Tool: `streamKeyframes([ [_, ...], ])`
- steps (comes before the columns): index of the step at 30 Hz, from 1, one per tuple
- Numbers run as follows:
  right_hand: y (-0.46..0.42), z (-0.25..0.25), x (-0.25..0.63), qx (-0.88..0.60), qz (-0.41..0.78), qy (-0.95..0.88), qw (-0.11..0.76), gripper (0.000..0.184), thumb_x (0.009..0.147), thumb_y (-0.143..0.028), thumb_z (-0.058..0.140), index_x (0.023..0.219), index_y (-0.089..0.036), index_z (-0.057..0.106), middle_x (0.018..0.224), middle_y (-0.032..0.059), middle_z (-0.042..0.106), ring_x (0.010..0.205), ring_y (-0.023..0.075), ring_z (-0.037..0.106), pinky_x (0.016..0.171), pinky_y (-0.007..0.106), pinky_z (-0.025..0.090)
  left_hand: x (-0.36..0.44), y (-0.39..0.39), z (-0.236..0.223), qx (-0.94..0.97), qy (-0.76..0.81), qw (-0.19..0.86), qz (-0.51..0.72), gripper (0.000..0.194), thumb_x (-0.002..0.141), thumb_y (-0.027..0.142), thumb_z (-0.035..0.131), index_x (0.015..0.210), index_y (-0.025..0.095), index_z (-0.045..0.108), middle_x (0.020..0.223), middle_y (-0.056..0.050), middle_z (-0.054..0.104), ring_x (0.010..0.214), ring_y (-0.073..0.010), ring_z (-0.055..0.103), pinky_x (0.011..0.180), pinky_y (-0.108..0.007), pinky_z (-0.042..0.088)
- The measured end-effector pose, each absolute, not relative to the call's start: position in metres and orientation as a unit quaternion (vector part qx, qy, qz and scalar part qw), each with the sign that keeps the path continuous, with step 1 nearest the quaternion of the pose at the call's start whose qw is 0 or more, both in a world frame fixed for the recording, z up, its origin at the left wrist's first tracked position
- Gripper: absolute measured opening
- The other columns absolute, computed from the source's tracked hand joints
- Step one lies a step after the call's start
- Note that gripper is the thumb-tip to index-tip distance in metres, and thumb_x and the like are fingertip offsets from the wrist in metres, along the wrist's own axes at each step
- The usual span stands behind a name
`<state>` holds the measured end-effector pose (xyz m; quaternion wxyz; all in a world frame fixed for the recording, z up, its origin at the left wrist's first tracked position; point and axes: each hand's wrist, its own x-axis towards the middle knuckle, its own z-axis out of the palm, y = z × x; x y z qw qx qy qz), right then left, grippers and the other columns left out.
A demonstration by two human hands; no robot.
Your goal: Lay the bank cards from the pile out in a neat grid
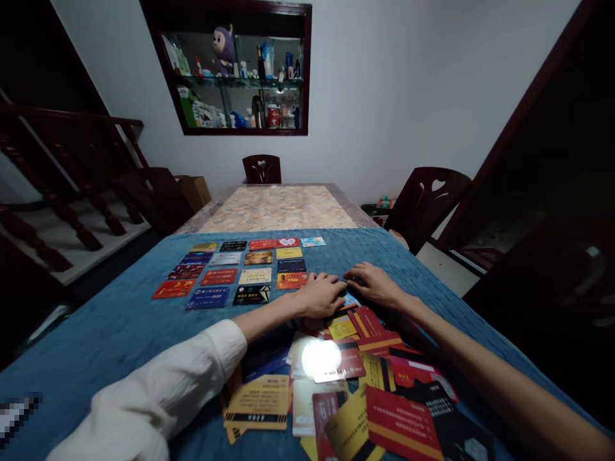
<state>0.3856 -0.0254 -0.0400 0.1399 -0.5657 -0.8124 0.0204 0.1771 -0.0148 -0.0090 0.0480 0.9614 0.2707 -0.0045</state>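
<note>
My left hand (pixel 319 296) rests palm down at the far end of a loose pile of cards, its fingers slightly bent and pointing right. Its wrist passes beside an orange card (pixel 291 280). Close to its fingertips is my right hand (pixel 373 283), fingers apart and curved toward the left. A light blue card (pixel 350 299) shows between and just below the two hands. Under my forearms spreads the pile, with a red card (pixel 403 419), a gold card (pixel 259 400) and a dark red card (pixel 369 323). What lies beneath my fingers is hidden.
Several cards, among them a blue card (pixel 208 298) and a black card (pixel 252 294), lie face up in rows at the left. A blue cloth (pixel 125 326) covers the near table. Chairs (pixel 425 198) stand around it; a wall shelf (pixel 240 80) holds bottles and a plush toy.
</note>
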Motion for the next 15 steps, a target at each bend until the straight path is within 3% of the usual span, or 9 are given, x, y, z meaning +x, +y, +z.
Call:
streamKeyframes([
  [9, -0.074, -0.043, 0.376, -0.552, 0.093, -0.808, 0.182, 0.027, 0.093, -0.023, 0.048, 0.106, -0.02, 0.072, 0.1, 0.0091, 0.069, 0.094, 0.0223, 0.059, 0.085, 0.033, 0.043, 0.167, -0.038, -0.006, 0.966, 0.251, 0.049, -0.02, 0.036, 0.1, 0.04, 0.034, 0.126, 0.026, 0.055, 0.123, -0.012, 0.059, 0.113, -0.0308, 0.051, 0.093, -0.053, 0.041],
  [15, -0.096, -0.041, 0.37, -0.528, 0.117, -0.814, 0.212, 0.028, 0.093, -0.022, 0.047, 0.107, -0.02, 0.071, 0.102, 0.0091, 0.068, 0.096, 0.0221, 0.059, 0.087, 0.034, 0.044, 0.155, -0.057, -0.01, 0.968, 0.246, 0.04, -0.008, 0.033, 0.097, 0.038, 0.039, 0.122, 0.024, 0.056, 0.119, -0.012, 0.057, 0.108, -0.0308, 0.051, 0.091, -0.053, 0.04],
])
